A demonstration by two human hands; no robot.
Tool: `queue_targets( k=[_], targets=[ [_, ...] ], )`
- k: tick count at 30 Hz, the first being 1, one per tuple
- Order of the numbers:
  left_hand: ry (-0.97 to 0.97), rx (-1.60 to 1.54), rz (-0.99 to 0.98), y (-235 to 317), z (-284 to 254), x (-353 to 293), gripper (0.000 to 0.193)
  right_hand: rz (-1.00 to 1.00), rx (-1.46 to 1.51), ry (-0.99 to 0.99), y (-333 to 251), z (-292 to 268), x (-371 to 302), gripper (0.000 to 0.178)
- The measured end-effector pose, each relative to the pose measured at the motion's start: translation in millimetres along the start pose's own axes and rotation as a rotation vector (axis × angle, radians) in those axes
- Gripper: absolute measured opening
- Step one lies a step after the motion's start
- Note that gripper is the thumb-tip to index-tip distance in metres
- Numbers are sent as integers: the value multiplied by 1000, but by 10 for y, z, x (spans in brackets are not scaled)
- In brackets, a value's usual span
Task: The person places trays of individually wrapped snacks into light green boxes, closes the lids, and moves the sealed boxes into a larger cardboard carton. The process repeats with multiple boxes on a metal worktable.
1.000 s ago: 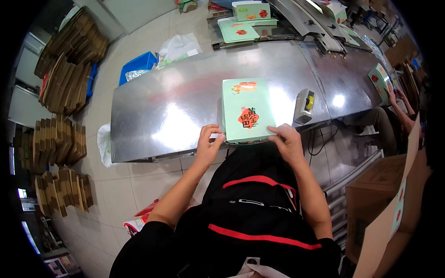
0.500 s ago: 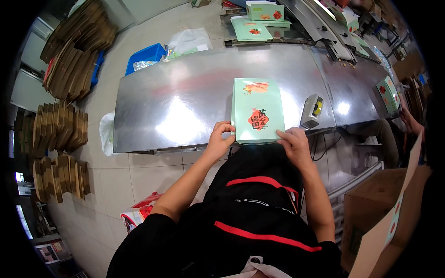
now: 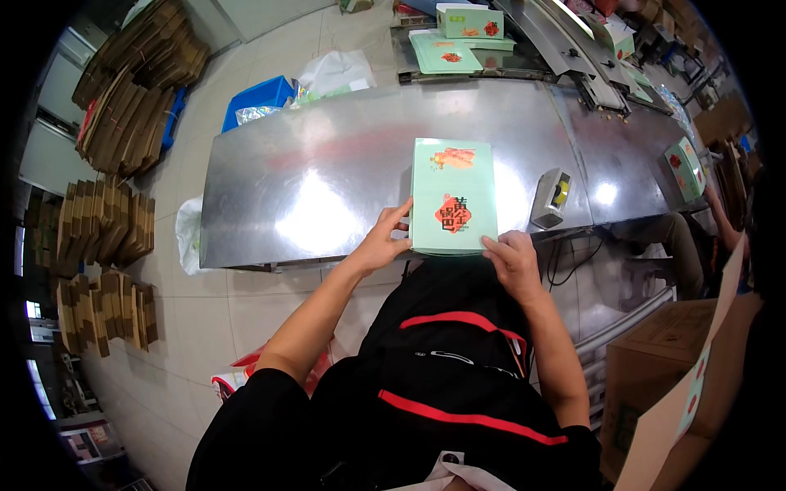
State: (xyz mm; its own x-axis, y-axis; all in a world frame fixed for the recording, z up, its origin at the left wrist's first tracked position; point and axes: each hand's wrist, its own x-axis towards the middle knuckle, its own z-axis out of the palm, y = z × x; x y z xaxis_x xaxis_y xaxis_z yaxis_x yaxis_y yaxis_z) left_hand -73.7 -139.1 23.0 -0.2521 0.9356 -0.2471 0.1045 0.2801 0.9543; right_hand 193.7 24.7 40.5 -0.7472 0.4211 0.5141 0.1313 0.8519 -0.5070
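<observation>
A pale green printed carton (image 3: 453,176) lies on the steel table at its near edge, with red and black print on its top face. My left hand (image 3: 385,239) grips its lower left side, fingers along the side and thumb near the front corner. At the lower right corner, my right hand (image 3: 514,260) pinches the front edge with curled fingers. The carton's underside is hidden. To its right stands a grey tape dispenser (image 3: 550,200) with a yellow-cored roll.
The steel table (image 3: 254,184) reaches left and right of me. A blue bin (image 3: 258,100) stands beyond it. More green cartons (image 3: 471,22) sit by a conveyor (image 3: 565,49). Flattened cardboard stacks (image 3: 106,221) line the left. A co-worker's arm (image 3: 720,214) and a brown box (image 3: 655,344) are at right.
My left hand has slid a little up along the carton's left side, and its arm has shifted left. The carton's front edge looks slightly straighter and closed down. My right hand moved slightly left.
</observation>
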Motion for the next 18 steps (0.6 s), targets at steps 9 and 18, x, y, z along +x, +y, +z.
queue_targets(
  k=[9,18],
  targets=[
    [-19,-32,-51,116,9,-24,89,25,59,6,33,34,-51,38],
    [-48,-214,-84,32,-23,48,93,53,148,-26,124,46,-71,36]
  ],
)
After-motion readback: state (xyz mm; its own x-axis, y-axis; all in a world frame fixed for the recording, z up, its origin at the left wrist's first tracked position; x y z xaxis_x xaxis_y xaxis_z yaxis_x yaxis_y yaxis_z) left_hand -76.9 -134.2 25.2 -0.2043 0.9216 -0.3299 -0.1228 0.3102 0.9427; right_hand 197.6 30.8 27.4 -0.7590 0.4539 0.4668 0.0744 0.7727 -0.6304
